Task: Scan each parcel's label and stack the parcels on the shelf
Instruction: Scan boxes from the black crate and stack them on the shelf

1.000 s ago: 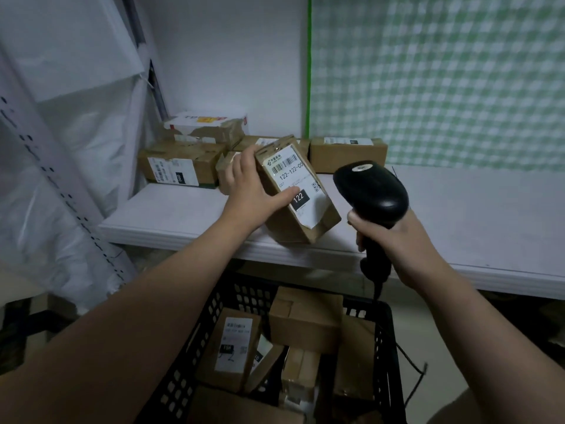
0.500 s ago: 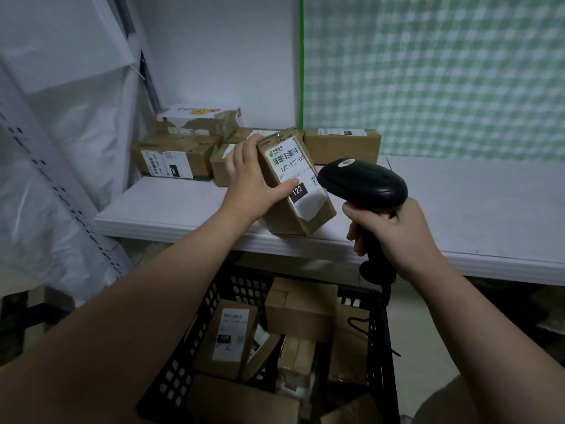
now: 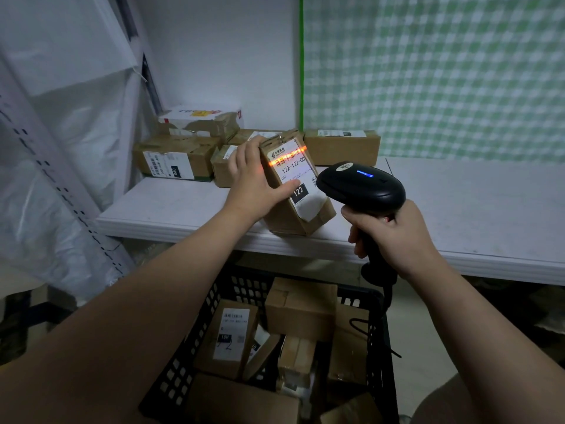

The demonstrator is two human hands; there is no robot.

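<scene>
Mid-scan, my left hand (image 3: 253, 182) gripped the tilted parcel (image 3: 298, 215) over the shelf (image 3: 183, 209) front while my right hand (image 3: 397, 237) clasped the barcode scanner (image 3: 360, 185), beam on the label (image 3: 295, 172); next, I judged, came stacking it beside the rear parcels (image 3: 177, 160).

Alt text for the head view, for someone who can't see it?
Right hand aims a scanner, its orange beam crossing the barcode on a tilted parcel held by the left hand on the shelf. A black crate of parcels sits below.

Dim room, plain white wall (image 3: 220, 56), green-and-white checked cloth (image 3: 428, 71) — right side, white plastic sheeting (image 3: 61, 133) (crumpled) left
</scene>
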